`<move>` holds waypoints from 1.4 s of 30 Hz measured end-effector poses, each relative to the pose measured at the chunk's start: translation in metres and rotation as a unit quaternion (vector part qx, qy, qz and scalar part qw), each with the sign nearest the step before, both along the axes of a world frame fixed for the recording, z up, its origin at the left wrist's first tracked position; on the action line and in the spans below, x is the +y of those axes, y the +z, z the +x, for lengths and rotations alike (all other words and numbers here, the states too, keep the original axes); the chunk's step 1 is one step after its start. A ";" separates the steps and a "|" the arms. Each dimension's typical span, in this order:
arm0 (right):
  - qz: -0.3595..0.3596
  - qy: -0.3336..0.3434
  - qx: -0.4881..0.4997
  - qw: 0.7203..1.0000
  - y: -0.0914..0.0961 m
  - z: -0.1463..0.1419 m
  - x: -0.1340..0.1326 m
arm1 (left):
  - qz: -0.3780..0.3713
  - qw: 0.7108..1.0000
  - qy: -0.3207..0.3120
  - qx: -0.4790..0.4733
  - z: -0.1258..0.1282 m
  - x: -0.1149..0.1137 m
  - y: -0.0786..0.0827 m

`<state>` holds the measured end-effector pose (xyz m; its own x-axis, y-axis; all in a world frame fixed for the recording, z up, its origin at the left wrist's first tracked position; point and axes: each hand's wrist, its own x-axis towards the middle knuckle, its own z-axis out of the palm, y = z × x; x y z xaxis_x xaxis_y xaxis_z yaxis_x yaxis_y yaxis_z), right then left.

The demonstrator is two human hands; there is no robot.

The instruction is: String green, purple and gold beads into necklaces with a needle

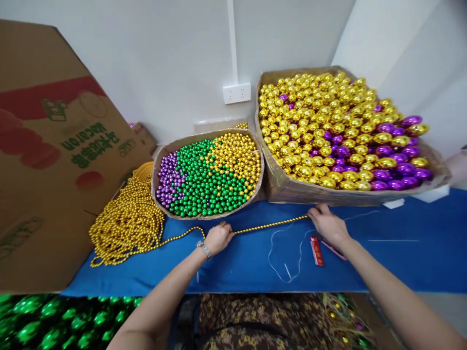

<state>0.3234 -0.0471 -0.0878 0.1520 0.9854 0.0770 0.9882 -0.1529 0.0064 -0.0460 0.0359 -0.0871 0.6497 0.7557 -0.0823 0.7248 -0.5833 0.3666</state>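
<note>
A gold bead strand (270,225) lies stretched across the blue tabletop (401,257). My left hand (218,237) pinches it at its left part, fingers closed on the beads. My right hand (327,224) holds the strand's right end, fingers closed on it near the front wall of the big box. The strand runs left from my left hand into a heap of coiled gold bead strands (127,223). A thin white thread (288,253) lies loose on the cloth between my hands. A small red lighter (316,251) rests by my right wrist.
A round cardboard tray (160,160) holds small purple, green and gold beads. A larger box (292,189) holds big gold and purple balls. A folded carton (47,160) leans at left. Green balls (51,321) lie below the table edge. A wall socket (237,93) is behind.
</note>
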 end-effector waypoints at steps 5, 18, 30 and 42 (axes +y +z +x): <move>-0.019 -0.002 0.033 0.999 0.006 -0.006 0.005 | -0.019 0.998 0.055 -0.032 0.001 0.003 0.001; 0.028 0.320 0.151 0.935 0.011 -0.170 0.029 | -0.073 0.986 -0.009 -0.152 -0.020 -0.010 0.046; 0.052 -0.067 -0.009 0.996 0.022 0.080 -0.036 | 0.089 0.992 0.081 -0.034 -0.105 0.012 0.023; 0.035 0.029 0.040 0.998 -0.015 0.008 -0.095 | 0.038 0.992 0.059 -0.102 -0.066 0.000 0.027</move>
